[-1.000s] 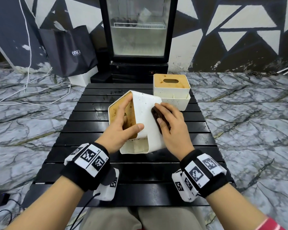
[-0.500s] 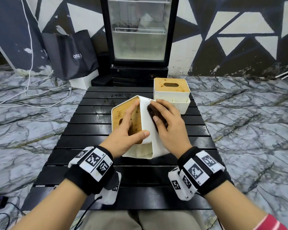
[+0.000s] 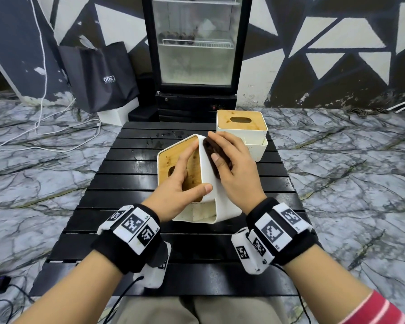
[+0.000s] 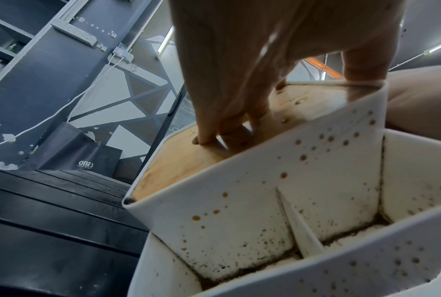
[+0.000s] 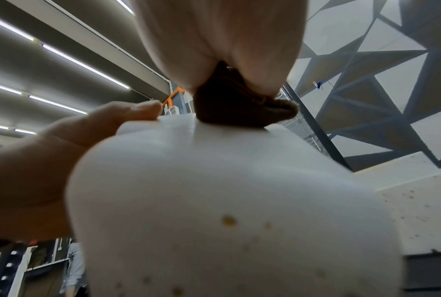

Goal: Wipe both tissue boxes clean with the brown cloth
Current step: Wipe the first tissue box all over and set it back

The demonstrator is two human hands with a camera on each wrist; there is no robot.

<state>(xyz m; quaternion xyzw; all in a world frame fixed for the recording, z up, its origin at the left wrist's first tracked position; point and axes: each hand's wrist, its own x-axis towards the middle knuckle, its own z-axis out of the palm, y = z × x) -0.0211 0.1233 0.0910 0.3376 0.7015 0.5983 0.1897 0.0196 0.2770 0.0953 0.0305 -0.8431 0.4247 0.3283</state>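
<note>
Our left hand grips the near tissue box: fingers lie nearly straight on its wooden lid, thumb hooked over the white edge. Our right hand presses the brown cloth flat against the box's upturned white side, fingers extended. The box is tipped, lid facing nine o'clock, at the slatted table's centre. The second tissue box stands upright at one o'clock.

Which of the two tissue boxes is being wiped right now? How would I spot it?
On the black slatted table, it is the nearer tissue box, tipped on its side between both hands. The other tissue box stands upright, untouched, behind it.
</note>
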